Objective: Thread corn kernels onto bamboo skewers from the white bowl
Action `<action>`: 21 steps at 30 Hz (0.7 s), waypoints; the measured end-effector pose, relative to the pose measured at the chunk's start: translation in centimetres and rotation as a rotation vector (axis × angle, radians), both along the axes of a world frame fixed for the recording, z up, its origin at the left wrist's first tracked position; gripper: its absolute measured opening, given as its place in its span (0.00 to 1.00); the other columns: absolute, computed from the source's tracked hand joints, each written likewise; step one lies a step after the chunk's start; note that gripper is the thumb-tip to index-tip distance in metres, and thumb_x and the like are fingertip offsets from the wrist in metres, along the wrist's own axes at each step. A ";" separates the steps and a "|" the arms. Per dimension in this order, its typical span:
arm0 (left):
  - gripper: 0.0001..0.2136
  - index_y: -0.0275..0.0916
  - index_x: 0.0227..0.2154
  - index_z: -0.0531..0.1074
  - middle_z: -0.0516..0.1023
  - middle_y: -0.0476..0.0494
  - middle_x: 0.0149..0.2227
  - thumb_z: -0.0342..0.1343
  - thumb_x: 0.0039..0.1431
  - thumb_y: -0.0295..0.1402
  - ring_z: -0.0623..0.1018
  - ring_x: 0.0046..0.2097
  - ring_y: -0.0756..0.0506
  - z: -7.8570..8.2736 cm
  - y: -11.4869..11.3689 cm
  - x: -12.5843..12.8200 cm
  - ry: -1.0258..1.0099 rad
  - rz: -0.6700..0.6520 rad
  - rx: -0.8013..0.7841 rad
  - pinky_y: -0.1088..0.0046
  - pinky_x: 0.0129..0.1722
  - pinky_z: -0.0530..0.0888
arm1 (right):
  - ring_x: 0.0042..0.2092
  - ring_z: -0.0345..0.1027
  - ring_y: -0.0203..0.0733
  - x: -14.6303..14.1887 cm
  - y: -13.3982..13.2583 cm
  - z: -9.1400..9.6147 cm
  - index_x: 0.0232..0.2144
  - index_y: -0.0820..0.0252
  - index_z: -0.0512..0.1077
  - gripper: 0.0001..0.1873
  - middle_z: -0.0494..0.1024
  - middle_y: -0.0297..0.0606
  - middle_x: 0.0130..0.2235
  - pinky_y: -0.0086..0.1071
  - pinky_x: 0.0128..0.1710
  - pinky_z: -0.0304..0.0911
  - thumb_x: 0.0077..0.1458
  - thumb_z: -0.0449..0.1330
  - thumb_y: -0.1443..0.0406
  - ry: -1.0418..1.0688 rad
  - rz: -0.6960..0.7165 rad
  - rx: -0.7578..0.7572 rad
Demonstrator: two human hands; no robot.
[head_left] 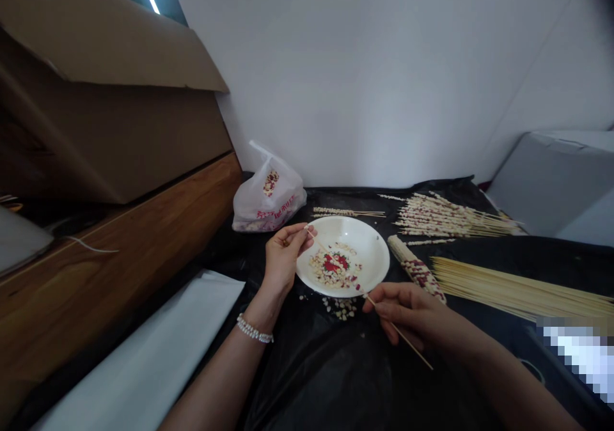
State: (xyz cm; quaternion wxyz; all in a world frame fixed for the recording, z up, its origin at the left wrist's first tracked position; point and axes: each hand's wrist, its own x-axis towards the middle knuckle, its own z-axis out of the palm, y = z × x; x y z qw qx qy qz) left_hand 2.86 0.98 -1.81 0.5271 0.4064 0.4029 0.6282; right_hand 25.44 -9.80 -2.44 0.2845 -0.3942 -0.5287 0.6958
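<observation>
Skewer (415, 349) over bowl (370, 239), right hand (407, 313) gripping it, left hand (285, 252) pinching tip

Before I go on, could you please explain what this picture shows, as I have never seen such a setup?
There is no machine here: a person wears a camera on the head, looking down at their own two bare hands. The left hand pinches the tip of a thin skewer over a white plate of pale kernels and red bits; the right hand grips the same skewer lower down. Everything lies on a black sheet. Behind the plate are a plastic bag and a pile of filled skewers; bare sticks lie at right, a cardboard box at left.
</observation>
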 end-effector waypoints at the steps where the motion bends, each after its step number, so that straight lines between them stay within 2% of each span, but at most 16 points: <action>1: 0.13 0.34 0.35 0.77 0.83 0.39 0.37 0.67 0.46 0.33 0.81 0.39 0.47 0.0 0.0 0.0 0.010 0.006 0.008 0.72 0.42 0.77 | 0.14 0.48 0.25 0.0 0.0 0.0 0.39 0.60 0.71 0.19 0.73 0.29 0.21 0.23 0.14 0.39 0.56 0.60 0.50 0.011 0.007 0.000; 7: 0.12 0.34 0.35 0.77 0.83 0.40 0.36 0.65 0.49 0.35 0.81 0.38 0.46 -0.3 -0.2 0.4 0.143 0.068 0.110 0.71 0.39 0.78 | 0.13 0.49 0.25 -0.4 -0.2 -0.3 0.38 0.60 0.71 0.18 0.73 0.28 0.21 0.22 0.12 0.38 0.56 0.60 0.51 0.055 0.028 -0.018; 11: 0.11 0.36 0.37 0.78 0.83 0.42 0.35 0.61 0.54 0.36 0.81 0.36 0.46 -0.6 -0.7 0.4 0.328 0.137 0.246 0.69 0.38 0.78 | 0.13 0.49 0.25 -0.7 -0.4 -0.3 0.38 0.61 0.70 0.18 0.74 0.28 0.20 0.22 0.12 0.38 0.57 0.60 0.51 0.069 0.029 -0.019; 16: 0.11 0.41 0.41 0.78 0.82 0.45 0.39 0.58 0.57 0.35 0.81 0.37 0.46 -0.7 -1.1 -0.1 0.573 0.275 0.410 0.69 0.43 0.76 | 0.13 0.49 0.24 -1.1 -0.6 -0.1 0.37 0.59 0.70 0.16 0.73 0.28 0.20 0.22 0.12 0.39 0.57 0.60 0.52 0.098 0.015 -0.028; 21: 0.10 0.40 0.41 0.77 0.82 0.44 0.39 0.57 0.58 0.36 0.81 0.38 0.46 -0.6 -1.1 -0.3 0.579 0.266 0.423 0.69 0.44 0.76 | 0.13 0.48 0.24 -1.1 -0.5 -0.4 0.37 0.60 0.70 0.16 0.73 0.27 0.20 0.22 0.12 0.39 0.57 0.60 0.52 0.124 0.019 -0.019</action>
